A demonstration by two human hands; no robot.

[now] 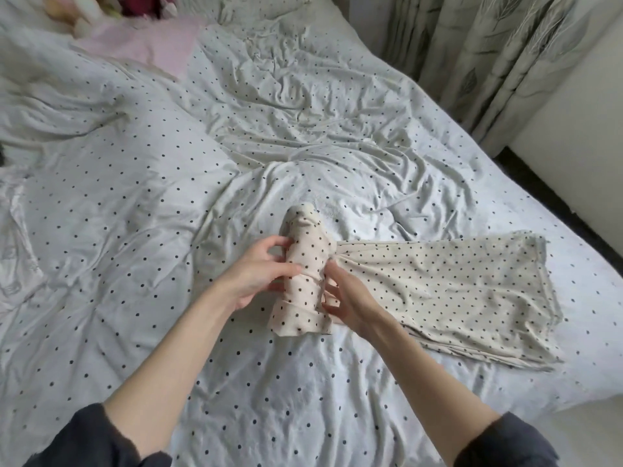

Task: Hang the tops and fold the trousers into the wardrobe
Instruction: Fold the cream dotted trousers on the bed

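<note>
The trousers [404,284] lie on the bed [168,230], near the middle and a bit to the right, on a white cover with small black dots. They are cream with the same kind of dots. On the left, the left hand [256,274] holds a part of the trousers that is already rolled up into a fat roll [303,274]. Its fingers [283,242] are curled round the left side of the roll, with the thumb across the front. The roll's long side runs from near to far, and its far end sticks up a little. Just to the right, the right hand [350,299] touches the other side of the roll; its fingers are bent in against the cloth, and it looks like they pinch it. Further right, the rest of the trousers lies flat. This flat part is long from left to right, and its open end points right, toward the edge of the bed. So I think the folding is about half done. The flat part still has to be rolled or folded in. Then the trousers must go into the wardrobe, which cannot be seen here. No tops can be clearly seen either.
</note>
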